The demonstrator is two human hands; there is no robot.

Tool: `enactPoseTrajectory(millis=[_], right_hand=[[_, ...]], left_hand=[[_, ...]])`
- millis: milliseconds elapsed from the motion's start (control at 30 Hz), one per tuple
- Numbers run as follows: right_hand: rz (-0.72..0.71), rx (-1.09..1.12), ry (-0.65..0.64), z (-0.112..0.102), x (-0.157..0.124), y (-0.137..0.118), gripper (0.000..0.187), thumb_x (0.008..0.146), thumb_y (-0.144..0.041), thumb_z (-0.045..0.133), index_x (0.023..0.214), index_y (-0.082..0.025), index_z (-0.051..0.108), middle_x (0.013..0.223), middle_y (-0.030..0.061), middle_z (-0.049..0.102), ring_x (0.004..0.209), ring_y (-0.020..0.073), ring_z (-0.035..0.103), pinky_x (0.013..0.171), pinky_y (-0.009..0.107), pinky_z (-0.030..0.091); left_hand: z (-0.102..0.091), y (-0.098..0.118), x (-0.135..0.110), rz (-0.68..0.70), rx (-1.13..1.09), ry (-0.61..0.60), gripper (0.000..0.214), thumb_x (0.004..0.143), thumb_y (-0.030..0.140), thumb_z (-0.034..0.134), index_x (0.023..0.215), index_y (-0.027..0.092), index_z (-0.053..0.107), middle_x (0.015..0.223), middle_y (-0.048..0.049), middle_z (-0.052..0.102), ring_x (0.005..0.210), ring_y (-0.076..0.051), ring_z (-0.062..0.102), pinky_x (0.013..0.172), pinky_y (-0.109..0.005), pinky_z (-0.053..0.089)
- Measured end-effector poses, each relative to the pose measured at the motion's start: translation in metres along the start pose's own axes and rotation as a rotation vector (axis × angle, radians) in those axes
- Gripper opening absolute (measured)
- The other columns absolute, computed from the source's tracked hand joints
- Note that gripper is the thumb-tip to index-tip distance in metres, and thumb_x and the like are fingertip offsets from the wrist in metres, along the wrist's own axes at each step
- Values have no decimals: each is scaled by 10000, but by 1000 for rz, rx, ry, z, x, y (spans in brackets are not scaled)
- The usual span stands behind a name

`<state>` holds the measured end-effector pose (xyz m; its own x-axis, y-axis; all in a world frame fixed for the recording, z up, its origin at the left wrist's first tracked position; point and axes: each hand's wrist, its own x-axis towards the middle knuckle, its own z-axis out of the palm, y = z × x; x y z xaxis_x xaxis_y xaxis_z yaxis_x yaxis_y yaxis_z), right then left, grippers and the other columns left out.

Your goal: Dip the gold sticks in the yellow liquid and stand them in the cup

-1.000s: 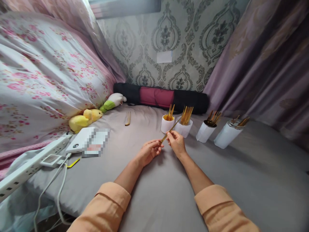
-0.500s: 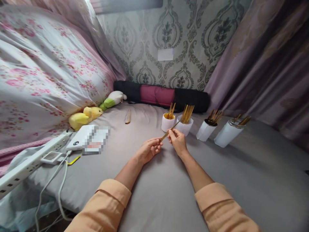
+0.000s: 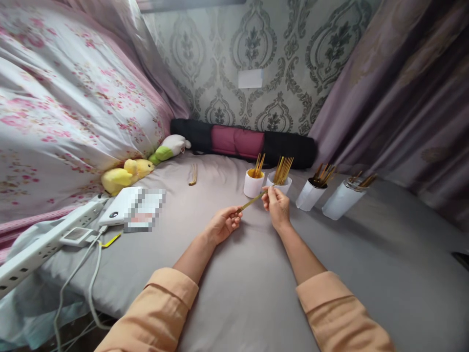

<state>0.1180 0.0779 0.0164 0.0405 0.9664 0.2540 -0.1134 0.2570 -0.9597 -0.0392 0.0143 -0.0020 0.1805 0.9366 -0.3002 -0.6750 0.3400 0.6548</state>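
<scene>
Between my two hands a thin golden-brown stick (image 3: 251,202) slants up to the right; whether it is one stick or a few together I cannot tell. My left hand (image 3: 223,226) pinches its lower end between thumb and fingers. Near the upper end, the fingers of my right hand (image 3: 277,206) are closed on it. Just behind them stand a short white cup (image 3: 252,187) holding several sticks and a second white cup (image 3: 287,188) with a denser bunch, partly hidden by my right hand. A few loose sticks (image 3: 193,175) lie on the grey sheet (image 3: 234,283).
Farther right, a white-wrapped container (image 3: 307,197) and a larger jar (image 3: 339,201) lean, both holding sticks. At left are plush toys (image 3: 119,180), a white device (image 3: 119,208), a power strip (image 3: 47,247) and cables (image 3: 73,266). A black-and-maroon roll (image 3: 238,142) lies along the wall.
My right hand has slid along the stick to the right, away from my left hand, toward the stick's upper end. The left hand keeps its pinch. The view has shifted slightly.
</scene>
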Motion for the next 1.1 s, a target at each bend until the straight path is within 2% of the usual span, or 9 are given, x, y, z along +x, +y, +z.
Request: enactPoseTrajectory(millis=[433, 1100], right_hand=[[24, 83, 120, -14, 14, -14, 366, 748, -517, 523, 822, -167, 597, 583, -32, 507, 387, 42, 395, 310, 161, 274], [58, -60, 81, -18, 24, -48, 336, 724, -483, 579, 760, -149, 583, 585, -16, 533, 386, 38, 404, 298, 152, 289]], left_hand=[[1, 0, -2, -33, -29, 22, 154, 757, 128, 539, 898, 74, 571, 681, -35, 544, 497, -41, 454, 431, -139, 377], [3, -3, -4, -29, 17, 15, 193, 736, 159, 594, 911, 82, 569, 702, -39, 558, 526, -54, 491, 475, -160, 397]])
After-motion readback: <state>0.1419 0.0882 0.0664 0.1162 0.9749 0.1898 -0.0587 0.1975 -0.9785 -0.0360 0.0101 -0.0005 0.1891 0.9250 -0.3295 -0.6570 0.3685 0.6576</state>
